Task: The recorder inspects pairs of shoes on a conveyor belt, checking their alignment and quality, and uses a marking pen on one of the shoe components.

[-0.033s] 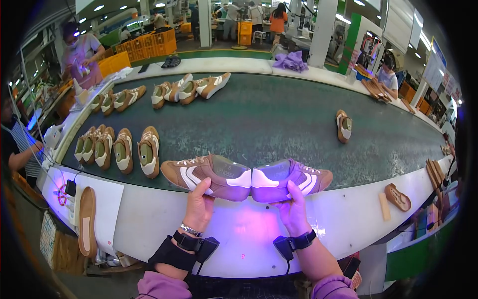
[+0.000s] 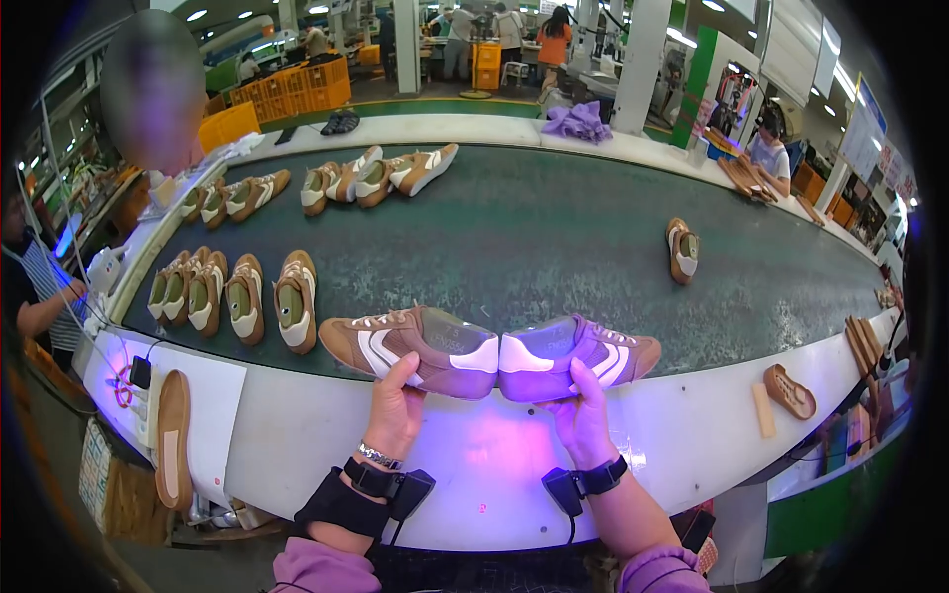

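- the left shoe (image 2: 420, 351) and the right shoe (image 2: 578, 358) are held up where the white tabletop (image 2: 297, 425) meets the dark green belt (image 2: 514, 227); toes point outward left and right; heels appear to touch
- both are probably light, with uppers that should yield to a squeeze and stiffer soles; not fragile, perhaps slightly slick on the smooth sides; midfoot, low against the sole, seems the surest place to take hold
- the left hand (image 2: 393, 413) has its grip closed around the left shoe; the right hand (image 2: 581, 420) does likewise on the right shoe; thumbs lie on the near sides, other fingers mostly hidden
- brown uppers, white curved side stripes, white heel patches, pale laces, olive insides; purple light (image 2: 494, 445) tints the right shoe more strongly
- farther out, a row of shoes (image 2: 244, 301) stands left on the belt; one single shoe (image 2: 682, 250) sits far right; a brown sole (image 2: 173, 440) lies near left
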The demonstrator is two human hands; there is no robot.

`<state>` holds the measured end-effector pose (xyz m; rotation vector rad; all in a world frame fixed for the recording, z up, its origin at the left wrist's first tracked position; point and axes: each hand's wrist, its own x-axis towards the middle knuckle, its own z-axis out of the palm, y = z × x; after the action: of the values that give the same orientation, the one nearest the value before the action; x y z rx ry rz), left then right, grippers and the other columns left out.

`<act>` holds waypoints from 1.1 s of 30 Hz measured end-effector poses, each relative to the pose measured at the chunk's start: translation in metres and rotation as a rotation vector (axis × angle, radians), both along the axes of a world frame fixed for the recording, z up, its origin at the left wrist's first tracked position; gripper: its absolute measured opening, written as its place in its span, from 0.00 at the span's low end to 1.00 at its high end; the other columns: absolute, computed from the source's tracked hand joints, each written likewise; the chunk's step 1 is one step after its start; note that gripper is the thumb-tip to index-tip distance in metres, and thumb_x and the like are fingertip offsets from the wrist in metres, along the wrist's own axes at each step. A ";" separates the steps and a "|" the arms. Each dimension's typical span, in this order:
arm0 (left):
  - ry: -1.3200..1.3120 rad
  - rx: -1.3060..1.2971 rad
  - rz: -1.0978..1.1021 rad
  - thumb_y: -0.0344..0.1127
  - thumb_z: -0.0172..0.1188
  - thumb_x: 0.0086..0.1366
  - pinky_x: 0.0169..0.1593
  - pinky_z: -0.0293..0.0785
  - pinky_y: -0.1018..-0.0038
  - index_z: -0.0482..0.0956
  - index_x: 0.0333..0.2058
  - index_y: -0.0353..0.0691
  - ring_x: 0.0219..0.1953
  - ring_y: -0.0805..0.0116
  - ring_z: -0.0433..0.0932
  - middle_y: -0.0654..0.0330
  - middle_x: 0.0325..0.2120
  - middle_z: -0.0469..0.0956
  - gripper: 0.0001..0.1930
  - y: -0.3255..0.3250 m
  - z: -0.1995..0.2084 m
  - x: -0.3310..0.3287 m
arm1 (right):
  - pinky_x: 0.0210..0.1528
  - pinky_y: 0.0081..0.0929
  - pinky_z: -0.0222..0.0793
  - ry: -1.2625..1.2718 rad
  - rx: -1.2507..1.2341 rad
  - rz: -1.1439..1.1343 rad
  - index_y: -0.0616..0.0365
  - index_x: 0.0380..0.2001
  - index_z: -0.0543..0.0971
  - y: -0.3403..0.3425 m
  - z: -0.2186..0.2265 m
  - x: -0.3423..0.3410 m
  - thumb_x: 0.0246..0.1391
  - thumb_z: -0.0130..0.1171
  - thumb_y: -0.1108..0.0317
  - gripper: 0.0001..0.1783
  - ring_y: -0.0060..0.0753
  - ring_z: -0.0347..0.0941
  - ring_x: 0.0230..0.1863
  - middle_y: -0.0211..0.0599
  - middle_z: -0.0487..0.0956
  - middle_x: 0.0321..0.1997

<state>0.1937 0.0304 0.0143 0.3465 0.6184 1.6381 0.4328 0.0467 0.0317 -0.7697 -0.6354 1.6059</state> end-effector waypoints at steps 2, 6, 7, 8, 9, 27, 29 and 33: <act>0.010 -0.013 0.008 0.32 0.60 0.58 0.55 0.70 0.66 0.69 0.51 0.42 0.49 0.66 0.74 0.61 0.46 0.75 0.21 0.000 0.004 0.002 | 0.33 0.29 0.78 -0.006 0.004 -0.009 0.60 0.45 0.72 0.000 -0.001 0.001 0.55 0.56 0.54 0.22 0.30 0.79 0.35 0.37 0.79 0.39; -0.036 -0.033 0.007 0.33 0.61 0.57 0.55 0.70 0.66 0.69 0.51 0.42 0.49 0.65 0.74 0.61 0.46 0.75 0.22 0.007 -0.002 0.008 | 0.37 0.31 0.78 0.061 -0.014 0.068 0.59 0.48 0.71 0.004 -0.007 0.011 0.55 0.55 0.52 0.25 0.31 0.78 0.40 0.38 0.78 0.43; -0.040 -0.029 -0.016 0.33 0.61 0.57 0.55 0.70 0.66 0.69 0.51 0.42 0.49 0.65 0.74 0.61 0.46 0.75 0.22 0.006 -0.001 0.007 | 0.37 0.31 0.78 0.057 -0.009 0.045 0.59 0.48 0.71 0.002 -0.004 0.009 0.55 0.55 0.52 0.25 0.31 0.78 0.40 0.38 0.78 0.43; -0.068 -0.010 -0.029 0.34 0.61 0.56 0.56 0.69 0.65 0.69 0.51 0.41 0.49 0.64 0.74 0.60 0.46 0.75 0.23 0.006 0.000 0.009 | 0.46 0.34 0.73 0.132 -0.028 0.028 0.58 0.51 0.69 -0.001 0.003 0.004 0.56 0.54 0.53 0.25 0.35 0.75 0.45 0.40 0.76 0.46; -0.098 0.008 -0.043 0.35 0.61 0.56 0.56 0.69 0.65 0.68 0.51 0.41 0.50 0.63 0.73 0.60 0.46 0.75 0.24 0.005 0.002 0.010 | 0.54 0.37 0.69 0.208 -0.042 0.009 0.58 0.54 0.67 -0.003 0.009 0.000 0.57 0.52 0.54 0.26 0.38 0.73 0.50 0.41 0.75 0.49; -0.148 -0.049 -0.139 0.46 0.49 0.55 0.51 0.73 0.62 0.69 0.50 0.38 0.47 0.57 0.75 0.55 0.45 0.74 0.26 0.009 -0.012 0.011 | 0.43 0.45 0.76 0.368 -0.082 0.169 0.61 0.55 0.67 -0.067 0.028 0.207 0.55 0.45 0.50 0.30 0.52 0.76 0.42 0.51 0.75 0.47; -0.148 -0.064 -0.136 0.47 0.48 0.55 0.51 0.73 0.62 0.69 0.51 0.39 0.47 0.58 0.75 0.55 0.46 0.74 0.26 0.005 -0.007 0.013 | 0.46 0.48 0.74 0.117 -0.134 -0.055 0.61 0.55 0.68 -0.082 0.033 0.232 0.54 0.48 0.52 0.30 0.50 0.76 0.44 0.51 0.76 0.48; -0.102 -0.045 -0.116 0.48 0.48 0.56 0.51 0.72 0.63 0.68 0.52 0.40 0.48 0.59 0.74 0.56 0.46 0.74 0.27 0.011 -0.011 0.017 | 0.51 0.42 0.68 -0.233 -0.126 -0.236 0.57 0.53 0.72 -0.105 0.039 0.287 0.52 0.51 0.55 0.27 0.39 0.74 0.48 0.42 0.77 0.48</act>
<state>0.2106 0.0416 0.0035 0.2591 0.5477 1.5189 0.7200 -0.0581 0.0710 -1.0951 -0.5875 1.3604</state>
